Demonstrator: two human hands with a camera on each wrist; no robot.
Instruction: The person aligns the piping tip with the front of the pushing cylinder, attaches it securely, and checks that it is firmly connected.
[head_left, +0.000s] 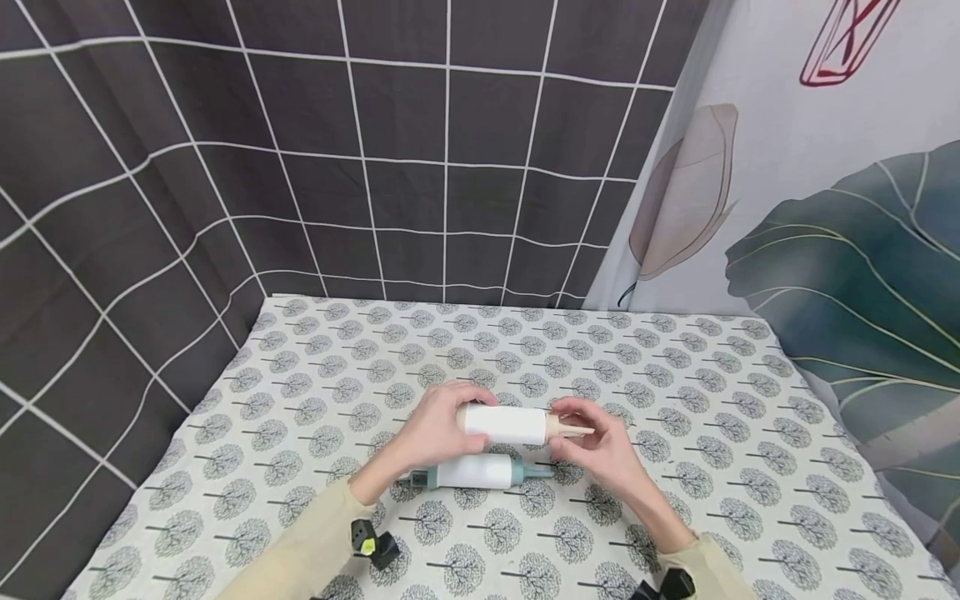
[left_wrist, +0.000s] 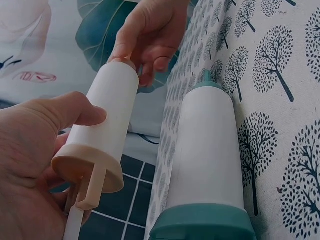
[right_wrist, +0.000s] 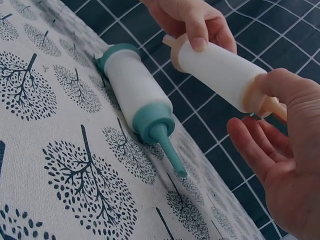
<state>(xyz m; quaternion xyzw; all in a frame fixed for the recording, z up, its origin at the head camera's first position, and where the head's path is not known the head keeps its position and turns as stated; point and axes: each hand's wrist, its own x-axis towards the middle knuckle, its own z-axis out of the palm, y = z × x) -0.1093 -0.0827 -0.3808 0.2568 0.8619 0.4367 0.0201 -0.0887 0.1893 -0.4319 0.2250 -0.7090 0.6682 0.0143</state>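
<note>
My left hand (head_left: 437, 427) grips a white squeeze bottle (head_left: 513, 425) with beige ends around its base end, thumb laid along the body. The bottle is held sideways, its thin beige nozzle pointing right. At the nozzle end, my right hand (head_left: 600, 442) holds the beige collar (right_wrist: 252, 99) between thumb and fingers. In the right wrist view the thumb presses on the collar while other fingers curve below it. A second squeeze bottle (head_left: 474, 472), white with teal ends, lies on its side nearer to me, its teal nozzle (right_wrist: 171, 155) also pointing right.
A tablecloth (head_left: 330, 500) with a tree print covers the table under both bottles. Dark curtain with a white grid (head_left: 405, 192) hangs behind and to the left. On the right hangs a pale curtain (head_left: 795, 133) with large leaves.
</note>
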